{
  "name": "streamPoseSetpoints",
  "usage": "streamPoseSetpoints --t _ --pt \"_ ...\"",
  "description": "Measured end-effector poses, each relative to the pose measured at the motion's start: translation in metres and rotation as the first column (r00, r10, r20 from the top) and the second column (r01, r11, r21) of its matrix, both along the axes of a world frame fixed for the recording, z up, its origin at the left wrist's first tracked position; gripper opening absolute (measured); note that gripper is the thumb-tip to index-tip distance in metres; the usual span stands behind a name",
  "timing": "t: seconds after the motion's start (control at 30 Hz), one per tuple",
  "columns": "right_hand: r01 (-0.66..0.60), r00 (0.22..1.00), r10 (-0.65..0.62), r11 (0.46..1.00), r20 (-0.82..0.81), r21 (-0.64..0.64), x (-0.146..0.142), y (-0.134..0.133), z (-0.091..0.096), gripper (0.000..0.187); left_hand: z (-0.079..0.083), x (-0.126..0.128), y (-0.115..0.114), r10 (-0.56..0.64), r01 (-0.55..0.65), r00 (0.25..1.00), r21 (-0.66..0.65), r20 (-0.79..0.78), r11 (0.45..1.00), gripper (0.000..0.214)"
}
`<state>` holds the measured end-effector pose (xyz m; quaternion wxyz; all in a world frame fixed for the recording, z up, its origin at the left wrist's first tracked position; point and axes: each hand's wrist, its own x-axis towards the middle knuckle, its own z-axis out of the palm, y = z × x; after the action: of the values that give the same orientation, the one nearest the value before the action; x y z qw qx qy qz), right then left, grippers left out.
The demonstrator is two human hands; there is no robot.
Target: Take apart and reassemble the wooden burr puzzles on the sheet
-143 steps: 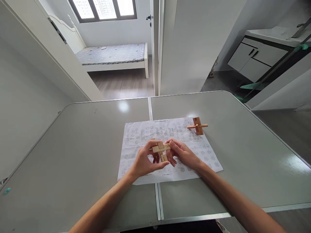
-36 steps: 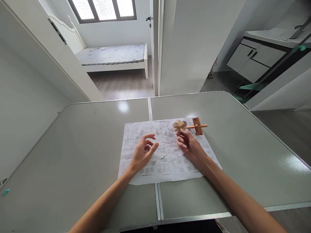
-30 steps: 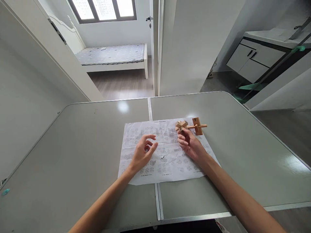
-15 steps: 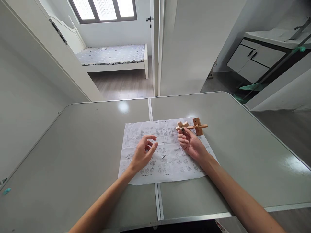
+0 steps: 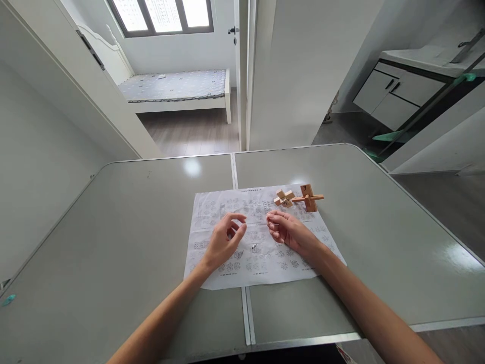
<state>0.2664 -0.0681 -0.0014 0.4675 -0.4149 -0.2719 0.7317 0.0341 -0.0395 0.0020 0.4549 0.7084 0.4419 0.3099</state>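
Head view: your right hand [image 5: 286, 230] has its fingertips drawn in close near the centre of the frame, with nothing visible between them; whether thumb and finger touch, you cannot tell. Your left hand [image 5: 226, 235], left of it, curves thumb and forefinger with a gap, holding nothing. Just beyond your right fingers, right of centre, the pale wooden block puzzle [image 5: 284, 198] lies beside the darker wooden cross [image 5: 308, 198], whose rod points toward it; contact is unclear. Both look light, stiff and smooth, though crossed pieces may slide if pulled singly, so grip the pale one across opposite block ends. Beneath spreads the printed sheet [image 5: 235, 278], thin and creased, on the grey table [image 5: 125, 242] filling the lower frame.
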Motion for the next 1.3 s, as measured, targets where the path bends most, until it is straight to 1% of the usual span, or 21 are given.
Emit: streamPoseSetpoints --t 0.27,0.6,0.77,1.07,1.3 --pt "0.001 1.000 -0.001 1.000 0.011 0.010 0.0009 0.0010 -0.0046 0.036 0.0014 0.0005 0.0000 -0.005 0.005 1.000 0.027 -0.007 1.000 0.028" --pt "0.005 1.000 -0.005 1.000 0.006 0.008 0.0010 0.0013 -0.0041 0.035 -0.0013 0.0002 0.0011 -0.004 0.005 1.000 0.031 -0.010 0.999 0.029" --pt "0.006 1.000 -0.006 1.000 0.004 0.008 0.0004 0.0020 -0.0051 0.035 0.0001 0.0002 0.0009 0.002 -0.002 1.000 0.017 -0.018 1.000 0.030" --pt "0.007 1.000 -0.007 1.000 0.017 0.003 -0.0003 0.0004 0.0003 0.035 0.0005 0.0002 0.0013 -0.015 0.015 1.000 0.046 -0.006 0.999 0.032" --pt "0.005 1.000 -0.005 1.000 0.015 0.008 0.0003 0.0016 -0.0028 0.036 0.0015 0.0004 0.0005 -0.006 0.006 1.000 0.034 -0.006 0.999 0.031"
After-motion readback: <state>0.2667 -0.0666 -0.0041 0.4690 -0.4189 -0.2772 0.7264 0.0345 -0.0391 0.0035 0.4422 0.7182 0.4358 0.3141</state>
